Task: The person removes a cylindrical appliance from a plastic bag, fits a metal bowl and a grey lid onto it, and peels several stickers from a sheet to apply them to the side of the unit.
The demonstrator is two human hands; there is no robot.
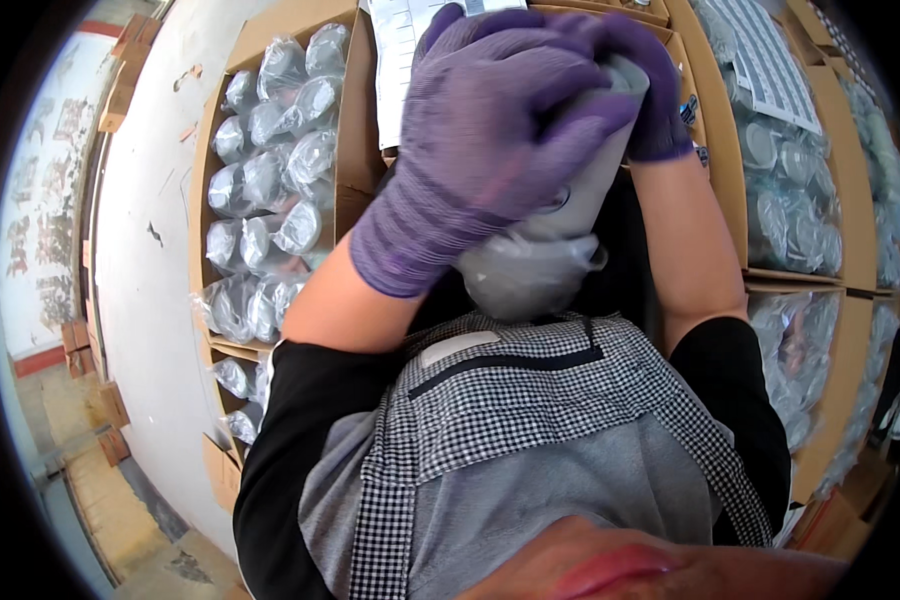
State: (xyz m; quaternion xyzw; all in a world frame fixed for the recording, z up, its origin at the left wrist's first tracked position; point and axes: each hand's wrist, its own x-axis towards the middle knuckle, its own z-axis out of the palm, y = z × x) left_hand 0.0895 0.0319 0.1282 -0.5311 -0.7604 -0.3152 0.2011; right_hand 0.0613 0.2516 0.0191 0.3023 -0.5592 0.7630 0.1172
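Both my hands wear purple knit gloves and are at a grey cylindrical container (598,185), tilted in front of my lap. My left hand (500,125) lies across its near side, fingers curled over it and blurred by motion. Around the container's upper end wraps my right hand (655,85), partly hidden behind it. A clear plastic bag (532,275) covers the lower end and hangs loosely above my checked apron (520,400). Whether the upper end is open or capped I cannot tell.
On the left stands a cardboard box (355,130) of several plastic-wrapped cylindrical items (265,180). More boxes with wrapped items (795,160) line the right side. A printed white sheet (390,75) lies beyond my left hand. Grey floor (155,300) stretches along the far left.
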